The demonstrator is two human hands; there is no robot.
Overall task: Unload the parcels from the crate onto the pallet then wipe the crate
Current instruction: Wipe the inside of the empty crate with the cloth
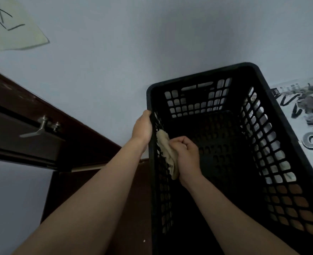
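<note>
A black slotted plastic crate fills the right half of the view, and nothing lies inside it. My left hand grips the crate's left rim from outside. My right hand is inside the crate and holds a crumpled cream cloth, which it presses against the inner face of the left wall. No pallet shows in the frame.
A white printed plastic bag lies just right of the crate on the pale floor. A dark wooden door with a metal lever handle stands at the left. A cream sheet with black marks lies at the top left.
</note>
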